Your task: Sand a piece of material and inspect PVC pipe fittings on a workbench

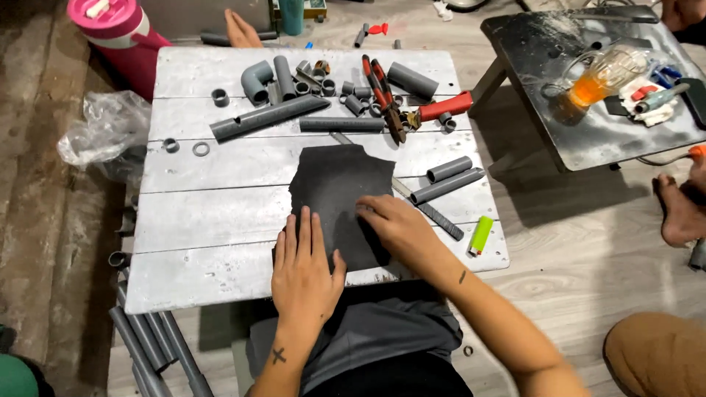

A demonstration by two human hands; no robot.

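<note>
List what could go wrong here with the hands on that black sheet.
1. The lighter lies near the table edge; the right hand or its forearm could knock it off.
2. The file lies close to the right hand; it may scrape the fingers.
3. The sheet overhangs the near edge under the left hand and might slide.

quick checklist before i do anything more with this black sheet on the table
1. Black sheet lying flat on the white table: ok.
2. Left hand pressing the sheet's near left edge, palm down: ok.
3. Right hand resting on the sheet's right side: ok.
4. Grey pipes clear of the sheet: ok, they lie just right of it.
5. Red-handled cutters within reach: ok, behind the sheet.
6. Anything beneath the sheet: cannot tell.
</note>
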